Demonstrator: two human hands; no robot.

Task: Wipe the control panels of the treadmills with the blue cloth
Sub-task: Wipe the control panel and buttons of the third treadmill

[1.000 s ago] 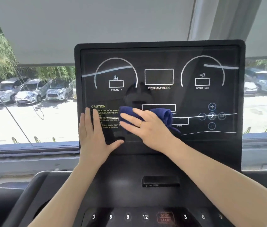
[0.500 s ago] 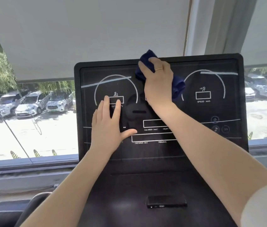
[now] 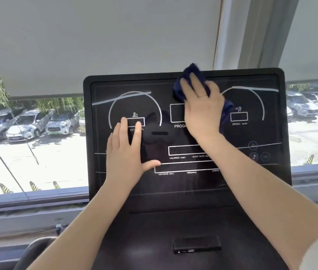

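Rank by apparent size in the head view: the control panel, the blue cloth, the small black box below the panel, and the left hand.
1. control panel
2. left hand
3. and 4. blue cloth and small black box: unsure, since the right hand covers most of the cloth.

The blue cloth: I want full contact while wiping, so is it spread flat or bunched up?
Bunched. The blue cloth is wadded under the right hand, with folds sticking out above the fingers and beside the palm on the control panel.
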